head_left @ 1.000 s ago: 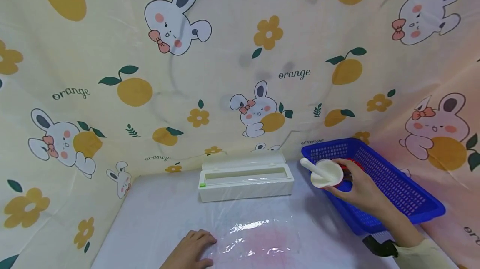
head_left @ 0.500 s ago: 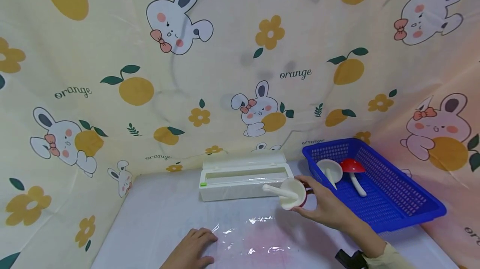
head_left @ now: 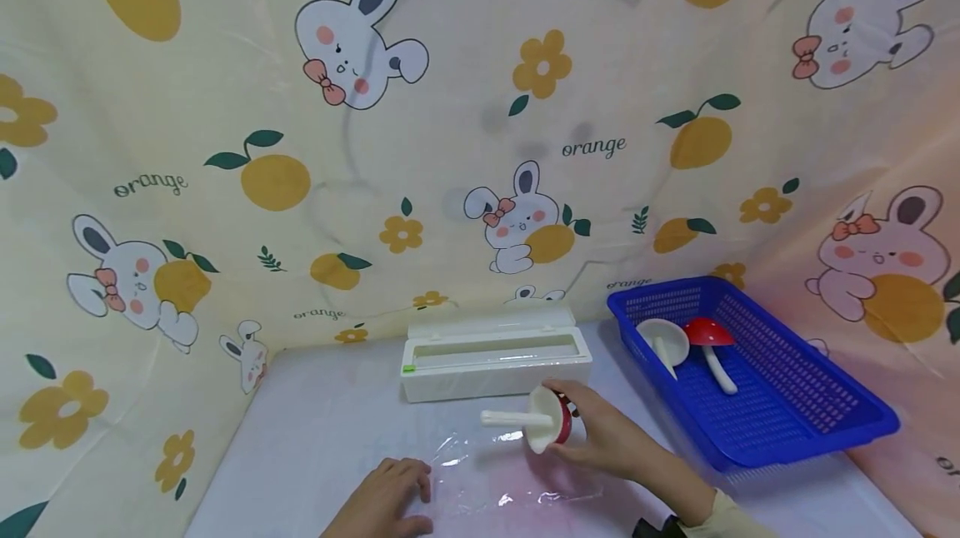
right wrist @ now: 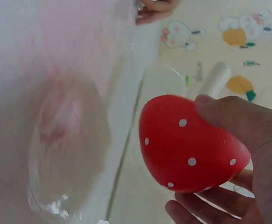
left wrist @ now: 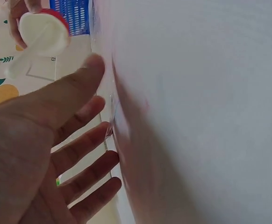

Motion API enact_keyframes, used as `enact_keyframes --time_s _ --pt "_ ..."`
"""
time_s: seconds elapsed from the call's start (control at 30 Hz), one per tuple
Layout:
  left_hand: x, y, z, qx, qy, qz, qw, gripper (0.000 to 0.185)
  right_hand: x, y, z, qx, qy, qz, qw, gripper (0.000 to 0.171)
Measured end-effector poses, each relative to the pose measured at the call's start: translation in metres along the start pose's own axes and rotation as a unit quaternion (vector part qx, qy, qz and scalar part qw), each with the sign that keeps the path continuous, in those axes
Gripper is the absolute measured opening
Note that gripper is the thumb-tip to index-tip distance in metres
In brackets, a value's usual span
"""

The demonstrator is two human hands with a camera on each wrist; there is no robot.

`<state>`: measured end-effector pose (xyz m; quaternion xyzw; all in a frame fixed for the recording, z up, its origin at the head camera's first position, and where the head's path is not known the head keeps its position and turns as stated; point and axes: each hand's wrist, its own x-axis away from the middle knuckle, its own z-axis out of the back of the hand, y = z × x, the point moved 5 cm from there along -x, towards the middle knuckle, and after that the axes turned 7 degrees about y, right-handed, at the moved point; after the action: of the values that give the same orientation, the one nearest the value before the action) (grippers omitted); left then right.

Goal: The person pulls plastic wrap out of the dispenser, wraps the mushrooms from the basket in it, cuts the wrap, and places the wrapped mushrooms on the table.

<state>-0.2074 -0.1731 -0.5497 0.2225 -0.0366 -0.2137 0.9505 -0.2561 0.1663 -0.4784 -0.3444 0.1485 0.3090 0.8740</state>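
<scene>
My right hand [head_left: 611,438] holds a toy mushroom [head_left: 538,420] by its cap, thumb and fingers on opposite sides. The cap [right wrist: 192,144] is red with white dots; its pale underside faces left, and the white stem lies nearly level, pointing left. Below it, a sheet of clear plastic wrap [head_left: 517,484] is spread over the white table, casting glints. At the wrap's left edge rests my left hand [head_left: 386,498]. From the left wrist view, the left fingers [left wrist: 91,175] are spread and loosely extended, tips by the film, and nothing is gripped.
A white wrap dispenser box [head_left: 495,381] with its lid raised stands at the back, behind the film. To the right, a blue plastic basket [head_left: 817,413] contains a white-sided mushroom [head_left: 663,340] and a red-capped one [head_left: 708,333]. A patterned cloth [head_left: 450,130] hangs behind.
My right hand has carried the mushroom leftward from the basket to above the plastic wrap, turning its stem level. The left hand has stayed at the film's edge.
</scene>
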Motion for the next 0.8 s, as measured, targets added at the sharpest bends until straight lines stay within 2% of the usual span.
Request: enact_keyframes --time_s 0.07,0.23,0.37,0.5,0.63,0.8 --pt "0.001 0.001 0.001 -0.013 0.003 -0.020 0.9997 0.027 0.000 0.000 -0.008 0.021 -0.010 -0.005 1.000 0.085" --pt "0.003 0.001 0.002 -0.024 0.014 -0.044 0.9987 0.022 -0.005 -0.004 -0.025 0.062 -0.028 -0.009 0.998 0.087" --pt "0.003 0.001 0.001 -0.023 0.024 -0.051 0.9981 0.021 -0.009 -0.008 -0.035 0.088 -0.033 -0.009 0.996 0.088" --pt "0.002 0.000 0.000 -0.020 0.025 -0.041 0.9986 0.021 -0.012 -0.010 -0.043 0.111 -0.029 0.001 0.993 0.089" --pt "0.001 0.003 0.001 -0.022 0.031 -0.035 0.9987 0.022 -0.014 -0.011 -0.048 0.115 -0.017 0.016 0.993 0.088" --pt "0.001 0.006 0.003 -0.029 0.047 -0.048 0.9973 0.024 -0.013 -0.010 -0.051 0.081 -0.025 0.013 0.996 0.080"
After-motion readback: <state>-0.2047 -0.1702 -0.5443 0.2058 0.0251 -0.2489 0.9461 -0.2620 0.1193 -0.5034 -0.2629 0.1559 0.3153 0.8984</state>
